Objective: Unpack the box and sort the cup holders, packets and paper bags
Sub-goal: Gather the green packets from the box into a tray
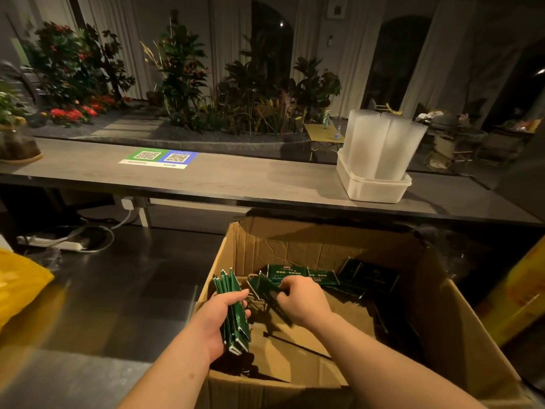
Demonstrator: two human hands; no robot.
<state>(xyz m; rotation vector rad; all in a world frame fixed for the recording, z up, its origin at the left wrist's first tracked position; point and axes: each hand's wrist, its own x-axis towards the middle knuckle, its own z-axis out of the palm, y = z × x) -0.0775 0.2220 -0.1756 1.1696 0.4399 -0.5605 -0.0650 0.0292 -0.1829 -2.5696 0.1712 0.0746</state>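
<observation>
Collecting packets inside the box
Left grip held a packet stack near the box's left wall; right grip pinched another packet, best added flush, edges aligned.

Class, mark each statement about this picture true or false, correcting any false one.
1. The left hand grips a bundle of green packets. True.
2. Clear plastic stacks stand in a white tub on the counter. True.
3. The right hand rests on the counter. False: it pinches a green packet inside the cardboard box.
4. The cardboard box is shut. False: its flaps stand open.
</observation>
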